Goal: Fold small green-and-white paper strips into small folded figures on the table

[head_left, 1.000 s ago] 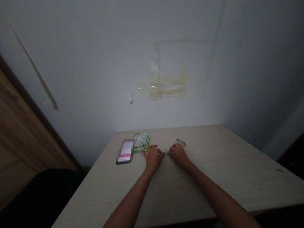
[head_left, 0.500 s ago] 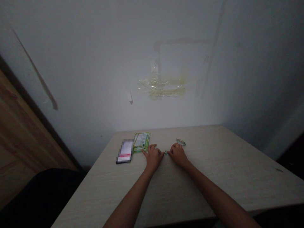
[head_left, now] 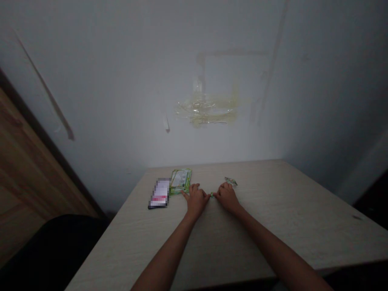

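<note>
My left hand (head_left: 197, 199) and my right hand (head_left: 226, 197) rest low over the middle of the table, close together. Between their fingertips is a small green-and-white piece (head_left: 211, 195), gripped from both sides; its exact kind is too small to tell. The other fingers of my left hand spread out beside a green printed packet (head_left: 181, 180) with a pale label. Just beyond my right hand lies a small patterned scrap (head_left: 231, 181), apart from the fingers or nearly touching them.
A phone-like flat object (head_left: 160, 194) with a blurred screen lies left of the packet. The pale wooden table (head_left: 242, 250) meets a grey wall (head_left: 121, 81) bearing old tape (head_left: 212, 111). A dark chair-like shape (head_left: 57, 242) stands at the left.
The small green piece has turned or shifted slightly between my fingertips. Both hands stay in nearly the same place.
</note>
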Tool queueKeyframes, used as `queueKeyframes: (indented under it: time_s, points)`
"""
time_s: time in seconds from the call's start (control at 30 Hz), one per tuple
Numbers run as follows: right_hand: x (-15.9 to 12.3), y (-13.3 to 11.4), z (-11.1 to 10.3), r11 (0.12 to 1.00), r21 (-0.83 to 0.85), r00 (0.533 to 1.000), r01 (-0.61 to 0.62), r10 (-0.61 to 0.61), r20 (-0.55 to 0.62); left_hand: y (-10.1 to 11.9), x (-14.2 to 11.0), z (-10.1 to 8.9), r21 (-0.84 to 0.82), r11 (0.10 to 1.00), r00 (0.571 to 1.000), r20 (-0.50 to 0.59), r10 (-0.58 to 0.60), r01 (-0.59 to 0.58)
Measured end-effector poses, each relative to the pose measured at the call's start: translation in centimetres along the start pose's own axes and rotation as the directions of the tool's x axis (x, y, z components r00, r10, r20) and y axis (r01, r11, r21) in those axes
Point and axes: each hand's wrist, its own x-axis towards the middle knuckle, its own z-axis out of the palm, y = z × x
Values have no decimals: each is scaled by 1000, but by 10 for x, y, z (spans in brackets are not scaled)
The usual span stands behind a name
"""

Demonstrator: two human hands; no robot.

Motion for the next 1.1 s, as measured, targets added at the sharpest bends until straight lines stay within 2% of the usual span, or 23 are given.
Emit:
queueKeyframes:
  time_s: [0.3,0.6,0.8,1.1]
  points:
    - [-4,0,1,999,45,999,-25,27,-37,0,-2,-6,-42,999,999,9,35,-34]
    - [-9,8,-7,966,230,992,116,-103,-69,-1,-2,-9,-67,996,997,42,65,-62]
    - [-10,6,-12,975,188,992,116,-104,-74,1,-3,-10,-54,997,996,66,64,-61]
    - [-7,12,-5,985,165,997,59,-51,-54,-5,-5,-11,-52,990,991,8,132,-131]
